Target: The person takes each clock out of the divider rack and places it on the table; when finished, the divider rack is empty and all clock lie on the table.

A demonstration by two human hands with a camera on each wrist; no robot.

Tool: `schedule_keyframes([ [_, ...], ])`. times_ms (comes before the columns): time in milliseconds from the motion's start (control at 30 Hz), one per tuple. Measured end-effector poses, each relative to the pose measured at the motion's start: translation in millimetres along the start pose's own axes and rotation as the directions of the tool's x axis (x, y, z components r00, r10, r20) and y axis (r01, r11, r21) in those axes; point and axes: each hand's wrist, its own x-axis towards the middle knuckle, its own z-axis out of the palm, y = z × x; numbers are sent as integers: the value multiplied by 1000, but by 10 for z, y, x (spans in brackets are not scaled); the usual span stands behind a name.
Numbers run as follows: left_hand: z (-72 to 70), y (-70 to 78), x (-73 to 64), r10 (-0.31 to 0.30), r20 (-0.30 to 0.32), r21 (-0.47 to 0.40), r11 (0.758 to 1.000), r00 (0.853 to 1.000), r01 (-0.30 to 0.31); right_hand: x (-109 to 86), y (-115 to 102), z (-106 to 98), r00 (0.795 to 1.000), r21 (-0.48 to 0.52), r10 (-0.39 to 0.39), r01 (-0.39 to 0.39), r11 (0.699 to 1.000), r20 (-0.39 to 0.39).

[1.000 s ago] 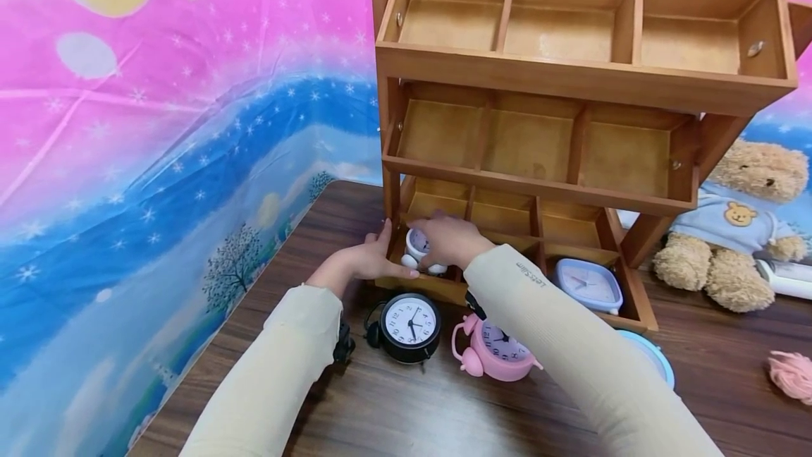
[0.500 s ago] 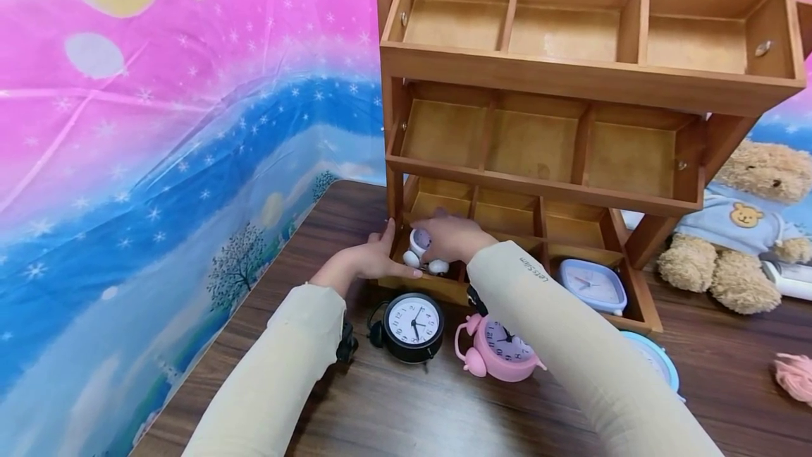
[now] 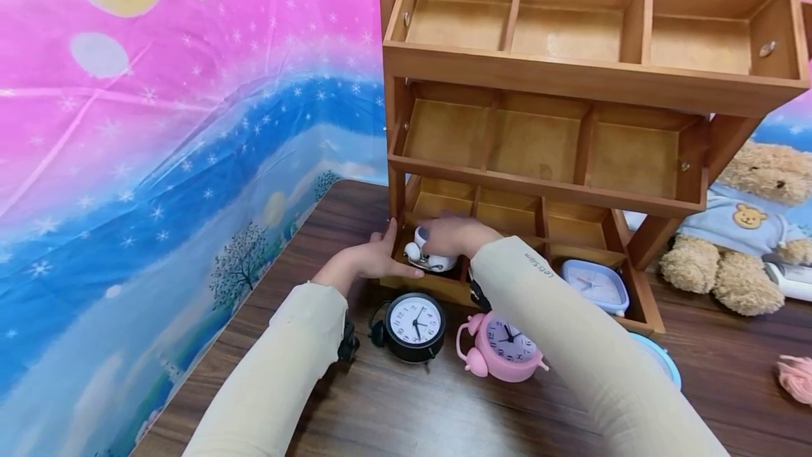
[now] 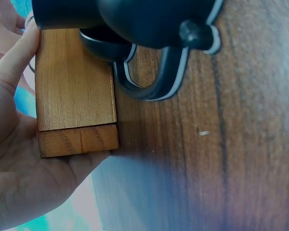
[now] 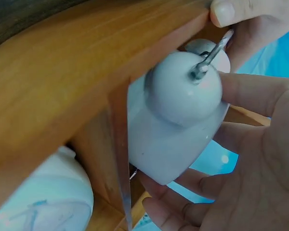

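Note:
My right hand [image 3: 453, 237] holds a white twin-bell alarm clock [image 3: 438, 261] in the bottom-left compartment of the wooden shelf [image 3: 533, 69]. In the right wrist view the clock [image 5: 168, 130] shows its bells and handle, with fingers round its body; its face is turned out of sight. Straddling the shelf's lower left front corner, my left hand [image 3: 371, 259] rests its thumb along the front board and stretches the index finger up the side. Just before the shelf lie a black alarm clock [image 3: 415, 326] and a pink alarm clock [image 3: 507, 348].
A pale blue square clock [image 3: 595, 284] occupies the bottom-right compartment. Partly behind the right sleeve is a light blue round object [image 3: 666, 365]. To the right are a teddy bear [image 3: 739, 231] and a pink yarn bundle [image 3: 796, 376]. A patterned cloth [image 3: 190, 125] hangs beyond the table's left edge.
The white alarm clock has tilted back in my right hand: its face has gone from view, and its bells and handle now show toward the front. My left hand keeps its place.

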Motion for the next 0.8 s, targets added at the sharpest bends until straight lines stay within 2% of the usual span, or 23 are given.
schedule_keyframes([
  [200, -12, 5, -17, 4, 14, 33, 999, 1000, -5, -36, 63, -40, 998, 52, -23, 25, 998, -50],
  [433, -16, -1, -13, 3, 10, 28, 1000, 1000, -3, -76, 120, -37, 994, 43, -9, 14, 999, -109],
  [600, -10, -7, 11, 4, 7, 24, 1000, 1000, -4, -186, 129, -10, 987, 37, 11, -5, 999, -158],
  [800, -11, -22, 29, 25, 9, -14, 1000, 1000, -25, -388, 103, 11, 967, 10, -28, 31, 999, -253],
])
